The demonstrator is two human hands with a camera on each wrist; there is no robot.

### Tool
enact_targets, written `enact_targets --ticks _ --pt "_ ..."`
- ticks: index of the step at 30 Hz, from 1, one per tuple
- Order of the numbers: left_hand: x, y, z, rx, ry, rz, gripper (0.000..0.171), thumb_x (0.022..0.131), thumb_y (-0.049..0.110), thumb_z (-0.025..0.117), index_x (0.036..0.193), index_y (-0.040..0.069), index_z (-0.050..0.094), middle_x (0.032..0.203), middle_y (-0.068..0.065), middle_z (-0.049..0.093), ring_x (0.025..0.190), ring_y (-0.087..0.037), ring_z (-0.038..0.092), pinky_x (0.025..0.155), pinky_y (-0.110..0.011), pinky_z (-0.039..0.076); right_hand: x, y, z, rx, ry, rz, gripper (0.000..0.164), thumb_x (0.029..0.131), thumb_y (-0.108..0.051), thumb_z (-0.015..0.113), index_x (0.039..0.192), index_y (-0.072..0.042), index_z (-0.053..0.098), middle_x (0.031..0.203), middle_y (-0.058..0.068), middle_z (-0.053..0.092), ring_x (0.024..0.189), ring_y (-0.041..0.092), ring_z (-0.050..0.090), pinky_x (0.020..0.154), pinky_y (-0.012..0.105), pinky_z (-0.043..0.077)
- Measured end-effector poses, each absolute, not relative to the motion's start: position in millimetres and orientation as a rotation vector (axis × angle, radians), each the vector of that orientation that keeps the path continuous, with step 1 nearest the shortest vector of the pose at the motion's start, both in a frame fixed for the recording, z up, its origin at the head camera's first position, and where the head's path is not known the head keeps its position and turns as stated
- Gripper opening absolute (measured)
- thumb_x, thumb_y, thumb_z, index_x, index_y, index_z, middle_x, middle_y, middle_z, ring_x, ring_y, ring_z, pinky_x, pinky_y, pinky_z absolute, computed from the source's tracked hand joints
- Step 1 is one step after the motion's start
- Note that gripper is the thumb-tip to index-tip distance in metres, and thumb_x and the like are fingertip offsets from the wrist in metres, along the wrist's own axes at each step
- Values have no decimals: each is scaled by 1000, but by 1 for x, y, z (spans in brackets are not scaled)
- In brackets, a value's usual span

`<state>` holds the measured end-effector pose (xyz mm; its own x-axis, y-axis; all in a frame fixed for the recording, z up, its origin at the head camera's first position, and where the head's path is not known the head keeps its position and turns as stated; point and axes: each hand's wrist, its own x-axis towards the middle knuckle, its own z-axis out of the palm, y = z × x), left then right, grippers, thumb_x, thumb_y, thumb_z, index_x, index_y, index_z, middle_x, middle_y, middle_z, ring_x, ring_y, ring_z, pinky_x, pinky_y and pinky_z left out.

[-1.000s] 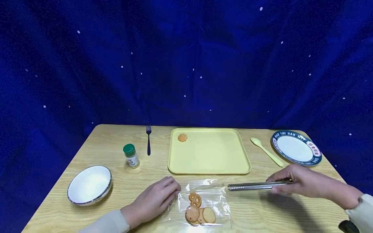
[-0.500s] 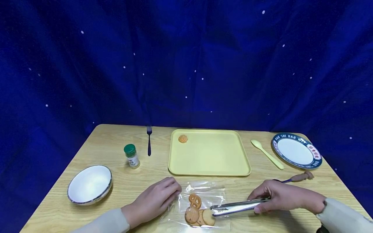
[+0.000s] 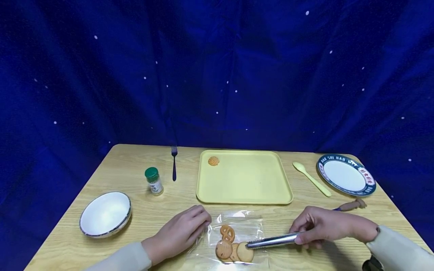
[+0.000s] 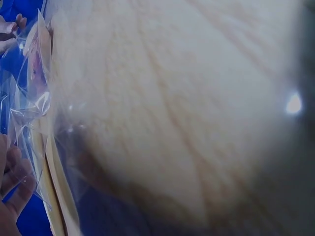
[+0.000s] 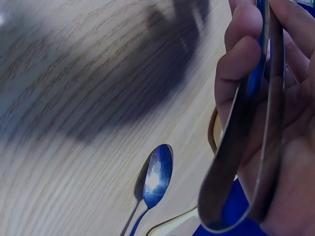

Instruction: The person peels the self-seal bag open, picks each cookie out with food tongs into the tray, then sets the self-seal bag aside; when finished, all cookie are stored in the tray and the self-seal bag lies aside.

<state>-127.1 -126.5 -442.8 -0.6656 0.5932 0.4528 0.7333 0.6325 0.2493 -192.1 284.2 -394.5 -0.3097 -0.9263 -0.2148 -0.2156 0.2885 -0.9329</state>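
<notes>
My left hand (image 3: 179,233) lies at the left edge of a clear plastic bag (image 3: 234,218), its bent fingers gripping the film there. In the left wrist view the fingers (image 4: 17,184) show beside crinkled plastic. Within the bag's outline are a pretzel-shaped cookie (image 3: 227,233), a brown round cookie (image 3: 223,249) and a pale round cookie (image 3: 245,253), with another partly hidden between them. With thumb and fingers my right hand (image 3: 317,227) holds metal tongs (image 3: 271,241), whose tips overlap the pale cookie's upper edge. The tongs' bent end (image 5: 224,216) shows in the right wrist view.
Behind the bag sits a yellow tray (image 3: 244,180) bearing one swirled cookie (image 3: 213,161). Leftward are a white bowl (image 3: 105,214), a green-capped seasoning jar (image 3: 154,181) and a fork (image 3: 174,163). On the right lie a yellow spoon (image 3: 312,179), a rimmed plate (image 3: 346,175) and a metal spoon (image 5: 158,177).
My right hand has brought the tongs left and nearer, over the pale cookie. Their arms now look closer together, and that cookie has shifted slightly right. My left hand has stayed in place.
</notes>
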Motion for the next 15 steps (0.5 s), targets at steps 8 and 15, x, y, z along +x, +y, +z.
enact_targets --ticks 8,15 --pt "-125 -126 -447 -1068 -2555 -612 5 98 19 56 100 20 61 96 14 55 88 2 52 77 -17 50 -189 311 -386 -995 1714 -1116 17 98 -2 50 105 0 65 72 31 58 48 1 50 39 17 44" --pt "-129 -125 -448 -1063 -2548 -619 5 98 18 56 100 20 60 94 14 54 86 3 51 76 -16 50 -213 351 -369 -928 1792 -1165 22 98 4 44 109 2 64 73 15 64 48 4 53 34 28 40"
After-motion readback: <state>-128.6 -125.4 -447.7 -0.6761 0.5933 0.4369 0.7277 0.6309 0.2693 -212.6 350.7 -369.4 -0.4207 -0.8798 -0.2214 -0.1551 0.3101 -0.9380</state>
